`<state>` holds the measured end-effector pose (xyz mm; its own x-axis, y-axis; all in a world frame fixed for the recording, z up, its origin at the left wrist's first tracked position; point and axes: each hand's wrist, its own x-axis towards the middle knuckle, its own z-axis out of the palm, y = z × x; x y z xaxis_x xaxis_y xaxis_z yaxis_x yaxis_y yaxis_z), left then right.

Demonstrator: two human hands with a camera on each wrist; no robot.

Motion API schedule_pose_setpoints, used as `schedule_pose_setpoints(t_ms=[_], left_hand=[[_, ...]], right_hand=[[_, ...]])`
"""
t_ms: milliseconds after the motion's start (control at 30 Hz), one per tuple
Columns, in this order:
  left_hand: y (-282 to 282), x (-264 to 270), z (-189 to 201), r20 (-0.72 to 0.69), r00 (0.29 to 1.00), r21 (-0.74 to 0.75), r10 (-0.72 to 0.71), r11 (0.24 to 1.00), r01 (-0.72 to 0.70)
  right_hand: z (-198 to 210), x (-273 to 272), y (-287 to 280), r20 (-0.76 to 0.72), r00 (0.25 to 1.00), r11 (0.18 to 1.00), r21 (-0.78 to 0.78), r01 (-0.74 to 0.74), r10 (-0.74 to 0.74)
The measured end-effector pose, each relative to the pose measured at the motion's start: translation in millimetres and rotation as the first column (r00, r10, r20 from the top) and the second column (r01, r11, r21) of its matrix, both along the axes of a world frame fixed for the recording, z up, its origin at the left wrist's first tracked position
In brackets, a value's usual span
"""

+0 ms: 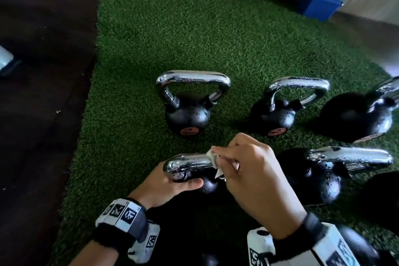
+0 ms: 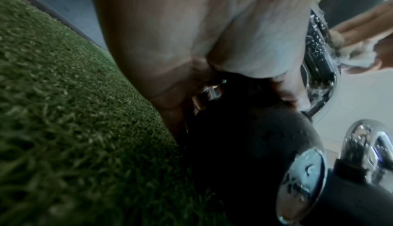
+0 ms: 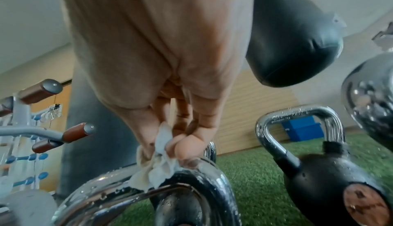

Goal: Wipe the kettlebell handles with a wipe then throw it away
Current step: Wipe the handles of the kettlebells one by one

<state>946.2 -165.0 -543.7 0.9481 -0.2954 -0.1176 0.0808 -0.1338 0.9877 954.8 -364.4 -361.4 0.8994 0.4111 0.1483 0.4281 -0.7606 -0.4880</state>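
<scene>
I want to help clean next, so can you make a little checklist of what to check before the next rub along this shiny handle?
1. Crumpled white wipe pinched in the right hand: ok.
2. Wipe touching the shiny chrome handle of the near black kettlebell: ok.
3. Left hand has a grip on the handle's left end, steadying it: ok.
4. Handle dry: not ok, droplets show on it.
5. Other chrome handles, like the back left one, wiped: not ok, droplets there too.
6. Bin for the wipe: cannot tell, none in view.
</scene>
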Motion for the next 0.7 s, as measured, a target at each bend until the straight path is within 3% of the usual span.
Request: schedule_pose_setpoints(t_ms=[100, 233, 367, 467, 567, 700], left_hand=[[0, 0, 1, 0.010, 1.000, 0.000, -0.004, 1.000, 0.004], [1, -2, 5, 0.048, 0.998, 0.044, -0.028, 0.999, 0.026], [2, -4, 8, 0.054, 0.998, 0.054, -0.014, 0.998, 0.011], [2, -3, 12, 0.043, 0.999, 0.073, -0.029, 0.997, 0.025], [1, -4, 15, 0.017, 0.999, 0.051, -0.037, 0.998, 0.036], [0, -4, 15, -0.044, 0.999, 0.002, 0.001, 1.000, -0.001]], right_hand=[[-1, 4, -10, -0.054, 0.997, 0.996, 0.069, 0.062, -0.059], [-5, 13, -30, -0.231, 0.957, 0.971, 0.120, 0.205, -0.173], [-10, 14, -32, -0.241, 0.957, 0.971, 0.140, 0.196, -0.159], [-22, 17, -44, -0.422, 0.882, 0.912, 0.241, 0.332, -0.209], [-39, 18, -49, -0.492, 0.831, 0.900, 0.189, 0.394, -0.260], [-53, 20, -51, -0.487, 0.840, 0.927, 0.145, 0.346, -0.238]])
